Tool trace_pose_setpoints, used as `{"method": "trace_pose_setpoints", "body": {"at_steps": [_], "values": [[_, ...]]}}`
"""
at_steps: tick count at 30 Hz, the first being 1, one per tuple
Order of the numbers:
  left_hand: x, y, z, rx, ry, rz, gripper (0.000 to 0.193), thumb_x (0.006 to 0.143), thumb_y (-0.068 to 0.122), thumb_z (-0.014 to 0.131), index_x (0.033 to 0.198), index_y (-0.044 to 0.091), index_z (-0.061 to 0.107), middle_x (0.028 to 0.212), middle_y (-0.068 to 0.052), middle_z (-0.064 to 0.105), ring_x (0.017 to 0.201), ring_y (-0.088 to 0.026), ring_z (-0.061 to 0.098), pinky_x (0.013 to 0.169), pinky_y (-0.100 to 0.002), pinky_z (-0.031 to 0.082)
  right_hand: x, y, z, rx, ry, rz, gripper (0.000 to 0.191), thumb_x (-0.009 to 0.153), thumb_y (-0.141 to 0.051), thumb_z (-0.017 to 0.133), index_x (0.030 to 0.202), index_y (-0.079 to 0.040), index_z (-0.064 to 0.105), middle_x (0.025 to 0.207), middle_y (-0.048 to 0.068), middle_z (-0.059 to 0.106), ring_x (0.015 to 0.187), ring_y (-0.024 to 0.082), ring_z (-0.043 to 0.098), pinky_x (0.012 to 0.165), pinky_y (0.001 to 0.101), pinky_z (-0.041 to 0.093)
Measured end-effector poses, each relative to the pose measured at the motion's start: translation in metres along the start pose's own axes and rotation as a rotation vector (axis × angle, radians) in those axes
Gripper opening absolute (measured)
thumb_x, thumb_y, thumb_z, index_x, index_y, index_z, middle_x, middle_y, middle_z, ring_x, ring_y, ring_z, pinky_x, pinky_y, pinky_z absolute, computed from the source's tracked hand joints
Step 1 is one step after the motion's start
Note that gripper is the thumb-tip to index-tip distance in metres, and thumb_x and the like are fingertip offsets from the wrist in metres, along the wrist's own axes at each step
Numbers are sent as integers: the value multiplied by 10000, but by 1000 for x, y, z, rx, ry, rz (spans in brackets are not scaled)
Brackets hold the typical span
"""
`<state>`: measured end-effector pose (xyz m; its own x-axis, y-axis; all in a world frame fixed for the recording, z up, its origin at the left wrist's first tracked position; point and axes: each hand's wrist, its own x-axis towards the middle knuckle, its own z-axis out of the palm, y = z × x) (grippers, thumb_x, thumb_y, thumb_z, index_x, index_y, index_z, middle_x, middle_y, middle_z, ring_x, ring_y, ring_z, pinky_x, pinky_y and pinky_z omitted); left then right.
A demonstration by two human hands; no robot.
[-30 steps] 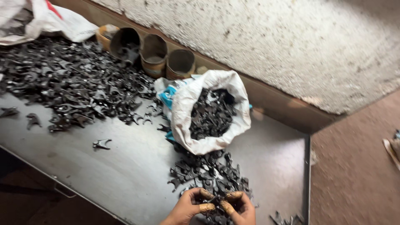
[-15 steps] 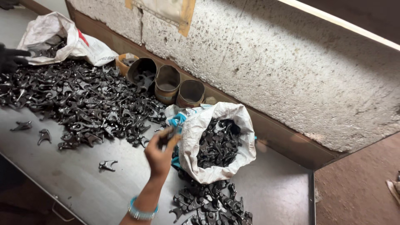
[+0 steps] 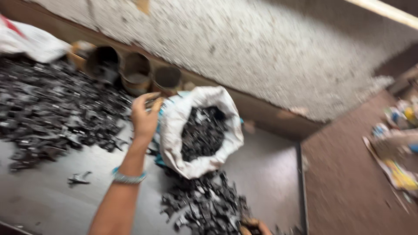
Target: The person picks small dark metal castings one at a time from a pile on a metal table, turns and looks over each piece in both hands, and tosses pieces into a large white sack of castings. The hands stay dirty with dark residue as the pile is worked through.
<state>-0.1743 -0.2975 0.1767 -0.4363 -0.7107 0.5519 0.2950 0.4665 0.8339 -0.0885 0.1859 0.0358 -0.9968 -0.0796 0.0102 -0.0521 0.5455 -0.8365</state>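
My left hand point(image 3: 146, 116) is raised at the left rim of a white woven sack point(image 3: 174, 130) that stands open and is full of small dark metal parts point(image 3: 202, 132). Its fingers point up next to the sack's blue-edged rim; motion blur hides whether they grip it. A beaded bracelet point(image 3: 127, 177) circles that wrist. Only the fingertips of my right hand point(image 3: 254, 226) show at the bottom edge, resting on a loose pile of the same dark parts point(image 3: 204, 206) spilled in front of the sack.
A big heap of dark metal parts point(image 3: 52, 113) covers the left of the grey metal table point(image 3: 43, 200). Three rusty tins point(image 3: 137, 72) stand against the rough wall. Another white sack point(image 3: 30, 41) lies far left. Coloured clutter point(image 3: 398, 143) sits on the floor at right.
My left hand has risen from the table up to the sack's left rim. The view has swung right and down, and my right hand's fingertips are back in sight at the bottom.
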Motion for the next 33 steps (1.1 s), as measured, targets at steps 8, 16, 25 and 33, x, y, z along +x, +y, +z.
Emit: {"method": "trace_pose_setpoints", "body": {"at_steps": [8,16,25,33], "values": [[-216,79,-83,281,-355,-212,293,807,175,850,1058,71,740,985,-72,643,740,-182,666,646,-348,537,-66,-52,-45,-245,-87,-42,366,702,-170,882,1021,-58,740,898,80,734,770,222,719,710,323,582],[-316,105,-74,355,-711,-338,663,592,277,930,1192,125,690,1216,-107,554,733,-202,664,619,-374,558,-128,-72,-8,-399,-115,-55,811,598,-290,961,1239,-2,555,1030,171,634,915,354,615,812,434,501],[-315,126,-46,520,-889,-334,1046,480,379,1005,1377,182,504,1382,-189,386,1029,-439,627,808,-494,566,-117,-29,-7,-305,59,-92,556,671,-93,896,1150,-38,618,1008,130,669,905,320,654,794,391,532],[-339,130,-38,544,-1003,-283,1263,512,269,986,1588,270,323,1510,-278,219,1223,-551,495,945,-544,526,-106,17,-36,926,-118,247,378,791,-22,857,1055,-84,593,990,25,664,880,136,642,756,279,559]]}}
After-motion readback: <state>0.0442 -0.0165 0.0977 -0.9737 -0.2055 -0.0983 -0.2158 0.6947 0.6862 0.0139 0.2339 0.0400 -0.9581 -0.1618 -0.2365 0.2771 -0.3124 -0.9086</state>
